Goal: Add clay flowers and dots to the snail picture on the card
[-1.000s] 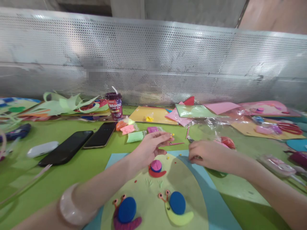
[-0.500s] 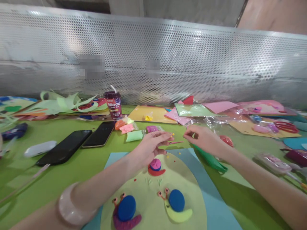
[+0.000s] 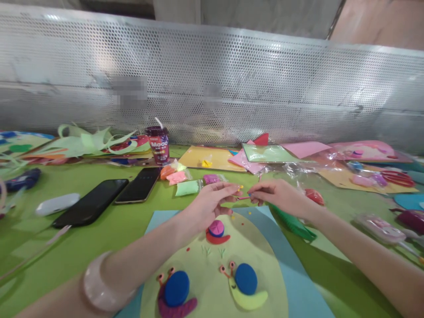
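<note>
Over the top edge of the artwork, my left hand (image 3: 213, 199) is closed on a thin pink stick (image 3: 244, 198) that points to the right. A small yellow piece (image 3: 241, 187) sits at its fingertips. My right hand (image 3: 270, 194) pinches at the stick's far end, with a tiny blue spot showing at its fingertips. Beneath lies a pale green round sheet (image 3: 212, 278) on blue paper (image 3: 285, 247). It carries a purple snail (image 3: 175, 307), a yellow-green snail (image 3: 248, 301) and a red snail (image 3: 217, 239) with a pink-topped shell.
Small clay packets, including a green one (image 3: 187, 188), lie beyond my left hand. Two phones (image 3: 91, 203) and a white case (image 3: 58, 204) are at left. A Meco cup (image 3: 160, 148) stands behind, before a perforated metal panel (image 3: 212, 88). Coloured papers (image 3: 274, 153) lie at back right.
My right hand has moved left and slightly down, from apart to the far end of the stick. My left hand keeps its hold with little movement.
</note>
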Tool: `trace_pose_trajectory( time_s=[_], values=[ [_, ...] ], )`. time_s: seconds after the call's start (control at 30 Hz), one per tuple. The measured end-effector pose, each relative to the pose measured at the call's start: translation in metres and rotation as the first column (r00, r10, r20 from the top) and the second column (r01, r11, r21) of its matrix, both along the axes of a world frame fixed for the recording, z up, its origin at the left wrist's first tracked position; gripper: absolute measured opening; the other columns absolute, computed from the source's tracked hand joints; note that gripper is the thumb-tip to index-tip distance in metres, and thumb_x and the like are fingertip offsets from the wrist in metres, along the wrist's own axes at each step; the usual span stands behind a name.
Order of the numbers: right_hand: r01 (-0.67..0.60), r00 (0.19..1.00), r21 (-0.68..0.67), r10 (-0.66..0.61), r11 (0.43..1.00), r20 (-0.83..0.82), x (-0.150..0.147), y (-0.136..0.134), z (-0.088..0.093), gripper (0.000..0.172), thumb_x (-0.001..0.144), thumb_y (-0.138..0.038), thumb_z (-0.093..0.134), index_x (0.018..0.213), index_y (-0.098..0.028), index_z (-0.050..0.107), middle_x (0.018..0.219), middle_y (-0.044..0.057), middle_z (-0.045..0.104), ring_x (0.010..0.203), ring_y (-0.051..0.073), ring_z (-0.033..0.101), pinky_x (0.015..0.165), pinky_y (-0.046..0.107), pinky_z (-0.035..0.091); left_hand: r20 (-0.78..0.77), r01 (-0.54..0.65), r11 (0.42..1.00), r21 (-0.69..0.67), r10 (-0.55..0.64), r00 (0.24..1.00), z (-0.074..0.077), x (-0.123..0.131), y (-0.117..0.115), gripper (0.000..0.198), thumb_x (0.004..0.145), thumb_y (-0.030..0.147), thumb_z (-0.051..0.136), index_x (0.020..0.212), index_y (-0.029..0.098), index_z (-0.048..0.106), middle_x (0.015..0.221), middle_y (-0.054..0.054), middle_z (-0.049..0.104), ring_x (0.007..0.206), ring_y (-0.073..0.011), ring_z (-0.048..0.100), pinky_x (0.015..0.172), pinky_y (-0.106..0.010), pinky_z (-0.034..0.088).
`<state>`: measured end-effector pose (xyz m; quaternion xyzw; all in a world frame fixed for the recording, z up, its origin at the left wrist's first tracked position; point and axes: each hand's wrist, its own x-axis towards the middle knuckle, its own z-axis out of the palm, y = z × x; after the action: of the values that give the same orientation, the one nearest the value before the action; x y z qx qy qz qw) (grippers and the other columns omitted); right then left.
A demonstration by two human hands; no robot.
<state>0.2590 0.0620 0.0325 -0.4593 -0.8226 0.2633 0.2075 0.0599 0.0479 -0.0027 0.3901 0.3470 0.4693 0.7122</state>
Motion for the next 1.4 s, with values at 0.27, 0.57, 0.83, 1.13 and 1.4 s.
trace_pose_trajectory(
  time_s=[0.27, 0.57, 0.83, 1.13, 1.4],
  values=[
    [0.023, 0.998, 0.019, -0.024, 1.0, 0.057, 0.002, 0.0, 0.0, 0.026, 0.085, -0.039, 0.049, 0.078, -0.019, 0.064, 0.071, 0.0, 0.068, 0.063, 0.013, 0.061, 0.062, 0.029, 0.048, -0.031, -0.014, 1.0, 0.0, 0.014, 0.999, 0.0, 0.0, -0.001, 0.02, 0.067, 0.027, 0.074, 0.083, 0.016, 0.067, 0.083, -0.004, 0.067, 0.063, -0.0084, 0.057, 0.045, -0.017, 0.038],
    [0.028, 0.998, -0.015, -0.029, 0.999, -0.052, 0.003, 0.003, -0.005, 0.018, 0.082, -0.032, 0.054, 0.091, -0.02, 0.064, 0.085, 0.002, 0.071, 0.078, 0.017, 0.067, 0.072, 0.032, 0.052, -0.02, -0.006, 1.0, -0.011, 0.006, 1.0, 0.001, 0.0, -0.001, 0.02, 0.065, 0.026, 0.075, 0.08, 0.015, 0.067, 0.081, -0.004, 0.067, 0.062, -0.0088, 0.057, 0.044, -0.016, 0.037],
    [0.072, 0.985, 0.129, -0.091, 0.989, 0.144, -0.003, 0.0, 0.0, 0.021, 0.085, -0.031, 0.047, 0.08, -0.018, 0.063, 0.074, 0.002, 0.067, 0.065, 0.015, 0.061, 0.059, 0.028, 0.046, -0.016, 0.016, 1.0, -0.007, -0.016, 1.0, 0.001, -0.001, -0.001, 0.02, 0.067, 0.026, 0.074, 0.082, 0.015, 0.067, 0.083, -0.005, 0.067, 0.062, -0.0084, 0.057, 0.044, -0.016, 0.038],
    [0.098, 0.964, 0.175, -0.137, 0.98, 0.226, 0.0, 0.007, -0.009, 0.021, 0.082, -0.034, 0.05, 0.081, -0.017, 0.062, 0.075, 0.003, 0.065, 0.064, 0.016, 0.057, 0.06, 0.028, 0.044, -0.016, 0.042, 0.999, 0.006, -0.042, 0.999, -0.001, 0.0, 0.0, 0.02, 0.067, 0.028, 0.074, 0.081, 0.016, 0.067, 0.083, -0.005, 0.068, 0.062, -0.0086, 0.057, 0.044, -0.016, 0.036],
    [-0.003, 0.949, 0.223, -0.067, 0.975, 0.307, 0.003, 0.015, -0.015, 0.022, 0.086, -0.025, 0.046, 0.095, -0.017, 0.065, 0.095, 0.007, 0.068, 0.083, 0.021, 0.06, 0.075, 0.033, 0.045, -0.01, 0.05, 0.999, 0.004, -0.05, 0.999, 0.0, -0.001, -0.001, 0.014, 0.07, 0.025, 0.071, 0.081, 0.017, 0.067, 0.079, -0.004, 0.067, 0.061, -0.0083, 0.056, 0.043, -0.016, 0.035]
  ],
)
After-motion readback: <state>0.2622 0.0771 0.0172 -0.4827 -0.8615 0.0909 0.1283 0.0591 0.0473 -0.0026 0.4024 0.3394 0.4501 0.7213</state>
